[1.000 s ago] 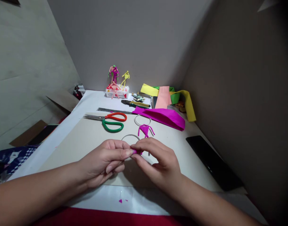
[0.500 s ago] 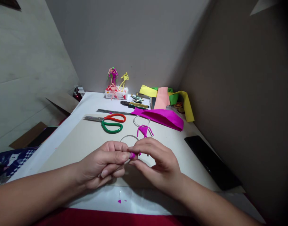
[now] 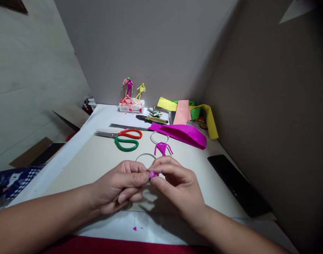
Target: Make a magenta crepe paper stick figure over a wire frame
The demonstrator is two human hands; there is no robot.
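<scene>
Between my two hands is a small magenta roll (image 3: 152, 174), apparently crepe paper. My left hand (image 3: 124, 185) is closed, its thumb and forefinger pinching the roll's left side. The fingertips and thumb of my right hand (image 3: 178, 183) close on it from the right. Just beyond my fingers lies a magenta paper-wrapped figure (image 3: 161, 149) with thin arms, its lower part hidden by my right hand. A wire ring (image 3: 146, 154) shows partly behind my hands, and a second ring (image 3: 151, 137) lies above the figure.
Scissors (image 3: 126, 131) with red and green handles lie left of centre. Behind are pliers (image 3: 150, 120), thin wires (image 3: 129, 126) and a magenta strip (image 3: 182, 134). Yellow, pink and green strips (image 3: 182, 112) sit at back right. Wrapped figures stand by a small box (image 3: 132, 107). A black phone (image 3: 236, 183) lies right.
The whole view has shifted slightly. My fingers have moved a little around the magenta roll, and more of it shows between the fingertips.
</scene>
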